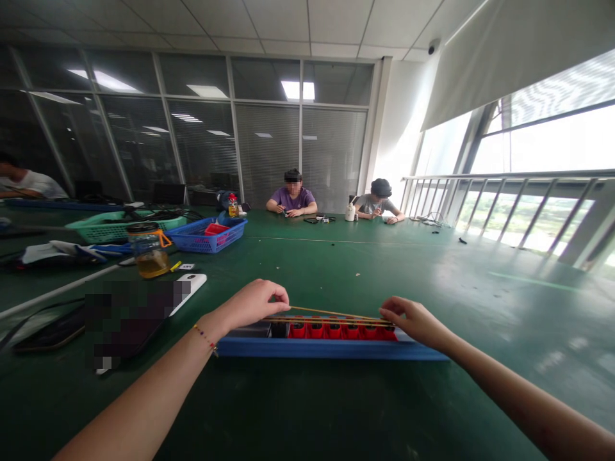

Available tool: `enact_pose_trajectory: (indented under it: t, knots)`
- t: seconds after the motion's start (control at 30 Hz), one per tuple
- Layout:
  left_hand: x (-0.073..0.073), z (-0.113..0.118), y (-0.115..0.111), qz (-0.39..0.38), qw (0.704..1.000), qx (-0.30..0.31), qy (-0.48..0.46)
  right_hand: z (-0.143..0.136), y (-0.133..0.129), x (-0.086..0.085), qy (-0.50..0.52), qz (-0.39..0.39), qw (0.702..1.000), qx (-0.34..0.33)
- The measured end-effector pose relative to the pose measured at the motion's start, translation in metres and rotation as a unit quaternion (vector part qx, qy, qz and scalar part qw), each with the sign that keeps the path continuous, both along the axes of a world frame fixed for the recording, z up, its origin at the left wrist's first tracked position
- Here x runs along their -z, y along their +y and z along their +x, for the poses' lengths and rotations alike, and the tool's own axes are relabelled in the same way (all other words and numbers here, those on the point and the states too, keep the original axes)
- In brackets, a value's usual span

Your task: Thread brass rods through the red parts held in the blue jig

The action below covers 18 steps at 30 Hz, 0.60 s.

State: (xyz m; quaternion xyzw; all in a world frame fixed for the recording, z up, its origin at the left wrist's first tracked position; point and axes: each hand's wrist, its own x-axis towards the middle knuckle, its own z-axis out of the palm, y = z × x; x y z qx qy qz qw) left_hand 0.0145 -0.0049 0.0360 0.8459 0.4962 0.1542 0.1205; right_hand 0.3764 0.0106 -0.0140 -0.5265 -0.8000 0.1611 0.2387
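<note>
A long blue tray lies crosswise on the green table, with several red cups in a row inside it. Thin yellowish sticks run lengthwise over the cups. Above the tray's left part, my left hand pinches the left end of one thin stick. That stick slants slightly down to my right hand, whose fingers are closed at its right end, near the other sticks. A beaded bracelet is on my left wrist.
On the left are a dark device with a white edge, a jar of amber liquid, a blue basket and a green basket. Two people sit across the table; another is at far left. A railing stands right.
</note>
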Motion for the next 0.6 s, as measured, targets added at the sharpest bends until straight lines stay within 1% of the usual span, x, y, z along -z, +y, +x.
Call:
enact_pose_trajectory:
  t: [0.07, 0.17, 0.23, 0.27, 0.3, 0.37, 0.5, 0.6]
  knots:
    - [-0.009, -0.001, -0.004, 0.028, 0.999, -0.008, 0.015, -0.001, 0.002, -0.003, 0.018, 0.059, 0.998, 0.015]
    - [-0.022, -0.008, -0.004, 0.111, 0.993, -0.018, 0.028, 0.000, 0.007, -0.007, 0.096, 0.142, 0.981, 0.087]
    - [-0.026, -0.015, 0.002, 0.163, 0.986, -0.035, 0.031, 0.002, 0.012, -0.008, 0.158, 0.179, 0.961, 0.139]
    - [-0.025, -0.018, 0.007, 0.181, 0.982, -0.047, 0.030, 0.003, 0.014, -0.008, 0.179, 0.189, 0.953, 0.157]
    - [-0.023, -0.021, 0.014, 0.193, 0.979, -0.062, 0.027, 0.005, 0.015, -0.007, 0.191, 0.196, 0.947, 0.168]
    - [-0.012, -0.026, 0.028, 0.188, 0.978, -0.086, 0.024, 0.007, 0.016, -0.002, 0.182, 0.206, 0.947, 0.164]
    - [0.023, -0.028, 0.058, 0.119, 0.989, -0.087, 0.032, 0.010, 0.010, 0.008, 0.117, 0.214, 0.966, 0.083]
    - [0.047, -0.027, 0.073, 0.067, 0.991, -0.100, 0.057, 0.010, 0.002, 0.009, 0.097, 0.184, 0.977, 0.045]
